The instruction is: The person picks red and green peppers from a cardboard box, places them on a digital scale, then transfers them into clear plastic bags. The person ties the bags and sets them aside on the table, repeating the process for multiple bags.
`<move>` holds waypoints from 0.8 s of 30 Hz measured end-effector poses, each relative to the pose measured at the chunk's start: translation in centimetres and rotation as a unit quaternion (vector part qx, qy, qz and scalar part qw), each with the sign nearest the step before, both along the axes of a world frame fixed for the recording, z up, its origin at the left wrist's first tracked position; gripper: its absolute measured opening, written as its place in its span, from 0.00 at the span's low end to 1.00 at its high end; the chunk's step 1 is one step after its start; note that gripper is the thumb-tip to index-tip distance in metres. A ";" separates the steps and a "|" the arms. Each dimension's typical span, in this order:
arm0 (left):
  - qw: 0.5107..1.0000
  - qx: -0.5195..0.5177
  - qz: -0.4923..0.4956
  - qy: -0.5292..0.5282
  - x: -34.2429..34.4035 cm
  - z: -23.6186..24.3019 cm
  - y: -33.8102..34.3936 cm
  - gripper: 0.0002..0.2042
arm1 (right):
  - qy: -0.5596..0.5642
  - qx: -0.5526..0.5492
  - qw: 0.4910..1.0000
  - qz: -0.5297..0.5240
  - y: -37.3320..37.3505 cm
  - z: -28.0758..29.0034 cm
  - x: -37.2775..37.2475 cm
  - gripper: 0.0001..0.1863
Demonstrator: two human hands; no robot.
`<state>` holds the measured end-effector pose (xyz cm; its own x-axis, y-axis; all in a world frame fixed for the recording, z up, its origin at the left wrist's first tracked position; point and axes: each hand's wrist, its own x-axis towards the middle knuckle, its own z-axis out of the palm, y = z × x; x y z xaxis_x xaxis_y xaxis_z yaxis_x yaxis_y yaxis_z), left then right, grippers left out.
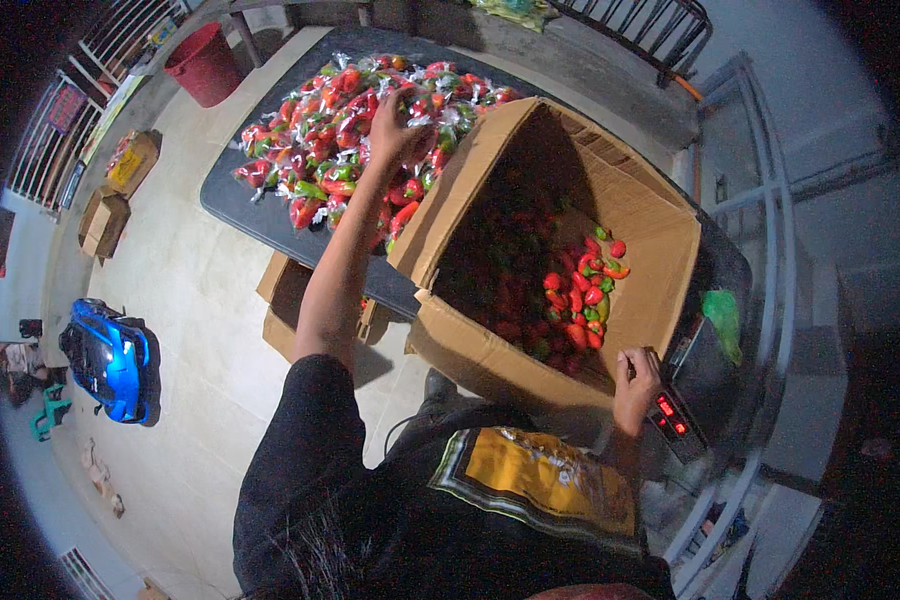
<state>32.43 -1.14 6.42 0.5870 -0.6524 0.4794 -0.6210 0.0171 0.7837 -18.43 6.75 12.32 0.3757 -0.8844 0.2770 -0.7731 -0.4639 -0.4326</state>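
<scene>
My left hand [397, 132] reaches over a big pile of small clear plastic bags of peppers [320, 140], red with some green and orange. Its thumb and fingers are curved but apart, touching or just above the bags, and I see nothing gripped. My right hand [637, 388] is at the near right edge of a large open cardboard box [660, 250], fingers curled together; anything in them is too small to make out. Loose red and green peppers [582, 285] lie inside the box, partly in deep shadow. A digital scale [676, 425] with red lit digits sits beside my right hand.
The pile and box rest on a dark table [232, 190]. Another cardboard box [285, 305] stands below its near edge. A green plastic bag [722, 325] lies right of the box. On the floor are a blue toy car [110, 358] and a red bucket [205, 65].
</scene>
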 end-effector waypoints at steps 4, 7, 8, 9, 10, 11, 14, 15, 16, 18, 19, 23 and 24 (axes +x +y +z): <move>0.999 -0.004 0.028 -0.031 0.9 -0.1 -2.7 0.32 | -0.011 0.001 1.000 -0.009 0.0 -0.4 -0.1 0.04; 0.997 -0.049 -0.016 -0.049 1.7 0.1 -3.4 0.30 | 0.000 0.015 1.000 -0.019 -0.2 -0.9 -0.6 0.04; 0.994 -0.056 -0.017 -0.090 1.7 1.1 -3.2 0.29 | 0.005 0.019 1.000 -0.023 -0.3 -1.1 -0.7 0.04; 0.990 -0.077 -0.017 -0.115 2.6 0.9 -3.2 0.27 | 0.001 0.019 1.000 -0.025 -0.3 -1.2 -0.8 0.04; 0.985 -0.098 -0.017 -0.139 3.5 0.7 -3.2 0.26 | -0.003 0.019 0.999 -0.026 -0.3 -1.1 -0.7 0.04; 0.989 -0.089 -0.062 -0.105 3.6 2.1 -3.0 0.24 | -0.008 0.019 0.999 -0.031 -0.2 -1.0 -0.8 0.04; 0.984 -0.072 0.021 -0.162 7.5 2.6 -2.3 0.22 | -0.005 0.021 0.999 -0.028 -0.3 -1.0 -1.0 0.05; 0.990 -0.057 0.025 -0.124 11.8 1.5 -1.5 0.22 | -0.014 0.018 1.000 -0.018 -0.4 -1.0 -0.8 0.05; 0.987 -0.031 0.048 -0.152 13.5 1.1 -1.1 0.23 | -0.017 0.015 1.000 -0.021 -0.4 -1.2 -0.7 0.05; 0.956 0.023 0.105 -0.274 14.5 1.9 -1.1 0.24 | -0.008 0.008 0.999 -0.037 -0.2 -1.2 -1.1 0.06; 0.951 0.049 0.117 -0.281 16.9 1.0 -0.7 0.25 | -0.004 0.007 0.999 -0.032 -0.3 -1.1 -1.1 0.06; 0.935 0.193 0.006 -0.299 23.1 -6.7 0.7 0.33 | 0.009 0.007 0.999 -0.036 -0.8 -1.3 -1.6 0.06; 0.935 0.211 -0.074 -0.277 26.4 -7.8 2.2 0.35 | -0.002 0.019 0.999 -0.027 -0.9 -1.2 -1.2 0.06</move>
<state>58.80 1.10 -1.41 0.2132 -0.9064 0.3648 -0.9484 -0.1023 0.3000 -19.59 5.82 11.13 0.3258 -0.9136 0.2433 -0.7953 -0.4039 -0.4520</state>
